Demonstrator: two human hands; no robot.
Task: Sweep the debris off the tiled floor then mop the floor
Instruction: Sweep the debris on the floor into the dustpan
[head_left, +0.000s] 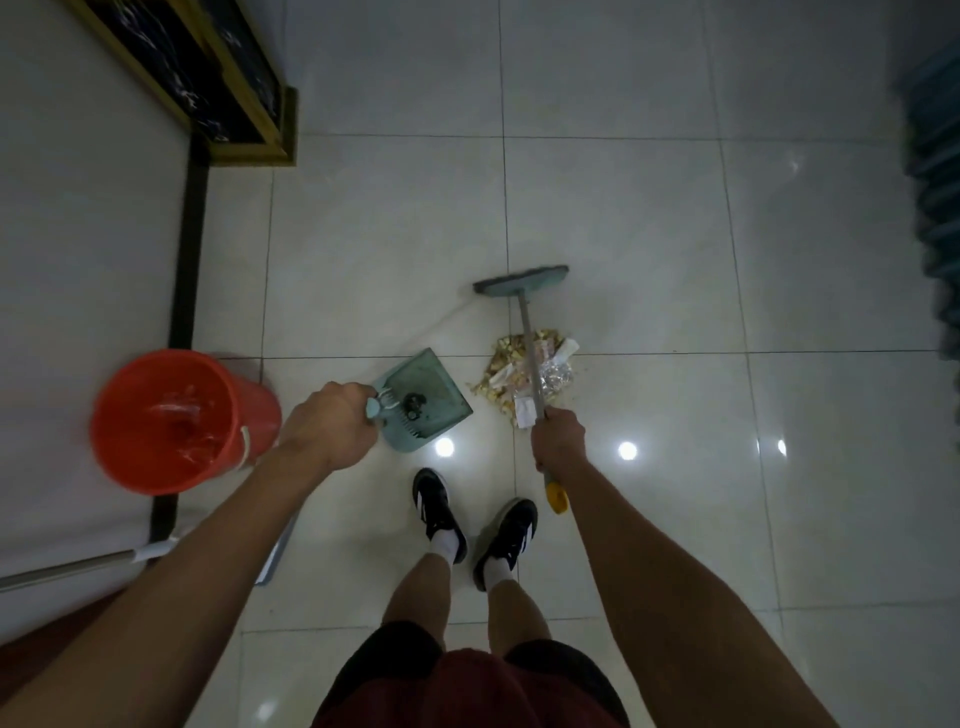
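Nearest the camera, at the bottom edge: dark red shorts (467, 691) with two bare legs below them, ending in white socks and black shoes (470, 525) planted on the pale glossy tiled floor (649, 208).

Far left: a white surface with a black edge strip (187, 249); a dark, gold-framed panel (218, 78) at its top. A pale pole (78, 566) lies across the lower left corner, partly hidden by the left forearm; what it belongs to cannot be told.

Left: an orange bucket (171, 421), upright, near the black strip, with something glinting inside.

Left of centre: the left hand (332, 426), fingers curled tight round the handle of a teal dustpan (421, 395). The pan lies just in front of the shoes, its open mouth facing right; a small dark clump sits inside it.

Centre right: a debris (530, 371) pile of yellowish scraps, paper and crinkled wrapper, just beside the pan's mouth, across a tile joint.

Right of centre: the right hand (558, 441), closed round the thin shaft of a broom (522, 280). The shaft crosses over the pile; the flat teal head is beyond it, farther from the person. A yellow handle end shows below the fist.

Far right: a blurred blue-green ribbed object (935, 171), unidentifiable. Lamp reflections dot the tiles.
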